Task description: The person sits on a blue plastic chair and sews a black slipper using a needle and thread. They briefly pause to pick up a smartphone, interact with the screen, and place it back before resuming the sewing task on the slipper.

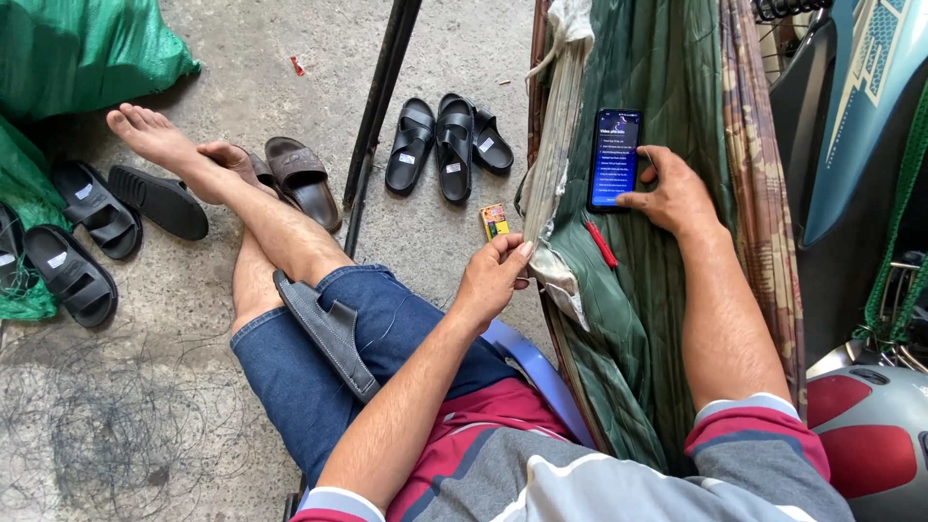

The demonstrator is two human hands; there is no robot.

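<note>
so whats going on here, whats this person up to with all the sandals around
A person sits on a blue chair beside a green hammock. Their right hand rests on a phone lying lit on the hammock, thumb at its edge. Their left hand pinches the hammock's edge. A grey sandal lies across their lap, and black sandals sit on the concrete floor.

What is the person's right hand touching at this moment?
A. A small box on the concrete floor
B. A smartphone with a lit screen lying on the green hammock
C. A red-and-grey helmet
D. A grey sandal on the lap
B: the right hand rests on the green hammock with its thumb at the edge of the lit smartphone; the left hand pinches the hammock's edge instead.
</note>
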